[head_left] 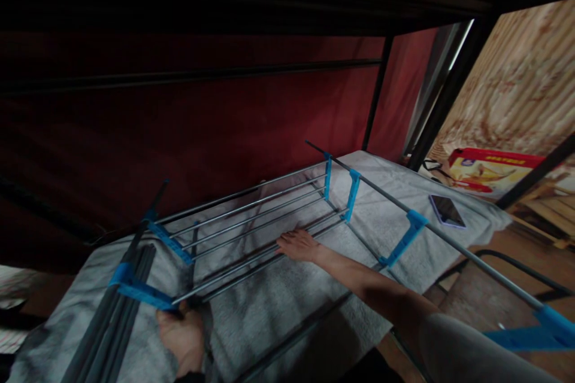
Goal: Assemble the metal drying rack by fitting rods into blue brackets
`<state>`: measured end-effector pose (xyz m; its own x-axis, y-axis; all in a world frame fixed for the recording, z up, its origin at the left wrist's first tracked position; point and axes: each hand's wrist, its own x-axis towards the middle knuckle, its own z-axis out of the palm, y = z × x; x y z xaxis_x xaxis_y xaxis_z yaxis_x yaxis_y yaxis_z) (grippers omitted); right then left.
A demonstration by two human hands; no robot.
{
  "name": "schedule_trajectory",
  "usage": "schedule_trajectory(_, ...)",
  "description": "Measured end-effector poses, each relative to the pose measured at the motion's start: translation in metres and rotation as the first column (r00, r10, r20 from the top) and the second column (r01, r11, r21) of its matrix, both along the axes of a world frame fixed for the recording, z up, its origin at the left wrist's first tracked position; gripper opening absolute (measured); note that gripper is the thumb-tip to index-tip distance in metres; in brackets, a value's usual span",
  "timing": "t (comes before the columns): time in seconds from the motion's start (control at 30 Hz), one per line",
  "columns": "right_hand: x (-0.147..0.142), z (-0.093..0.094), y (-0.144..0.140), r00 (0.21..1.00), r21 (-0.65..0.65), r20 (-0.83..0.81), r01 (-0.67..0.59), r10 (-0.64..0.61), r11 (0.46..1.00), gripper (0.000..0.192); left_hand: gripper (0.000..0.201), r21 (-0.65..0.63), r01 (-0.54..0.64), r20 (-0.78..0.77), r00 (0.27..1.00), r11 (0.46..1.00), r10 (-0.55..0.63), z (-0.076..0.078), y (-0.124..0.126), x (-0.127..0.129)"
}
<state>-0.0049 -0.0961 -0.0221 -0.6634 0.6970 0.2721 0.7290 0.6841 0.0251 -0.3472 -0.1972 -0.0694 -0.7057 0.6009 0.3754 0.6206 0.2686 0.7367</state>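
Left hand (182, 335) is pinching the rack (251, 221) by its near blue corner, right hand (299, 245) lies spread flat on the rods. Rack's lying mid-bed (278, 305) on the grey blanket, phone (446, 210) by the far right edge, red wall (202, 125) behind.

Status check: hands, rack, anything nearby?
Left hand grips the rack's near blue bracket. Right hand flat on rack rods. Phone apart on grey towel.

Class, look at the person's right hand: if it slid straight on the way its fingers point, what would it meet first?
Probably the metal rods of the rack; the right hand lies flat beside them, fingers pointing left across them, though depth is unclear.
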Motion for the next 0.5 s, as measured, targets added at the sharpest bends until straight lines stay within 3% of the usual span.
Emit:
schedule_trajectory(0.23,0.001,0.011,-0.003,0.998,-0.118,0.058,-0.001,0.008,0.993,0.036,0.018,0.059,-0.035,0.057,0.998,0.998,0.031,0.0,-0.002,0.007)
schedule_trajectory(0.5,0.002,0.015,-0.003,0.994,-0.156,0.106,0.017,0.0,0.988,0.031,0.008,0.132,-0.067,0.134,0.99,0.989,0.05,-0.005,-0.001,0.013)
